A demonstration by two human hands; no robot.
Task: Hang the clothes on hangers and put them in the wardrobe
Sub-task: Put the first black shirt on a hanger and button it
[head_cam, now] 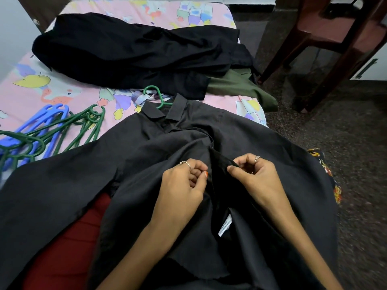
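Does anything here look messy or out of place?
Yes. The olive garment droops off the bed's right edge toward the floor, and spare hangers lie tangled at the left. The dark shirt both hands are holding looks fine.

Brown plastic chair (335, 32) on speckled floor (356, 143)

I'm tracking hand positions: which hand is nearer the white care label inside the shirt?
Right. The right hand grips the placket directly above the white care label; the left hand is farther off, up-left.
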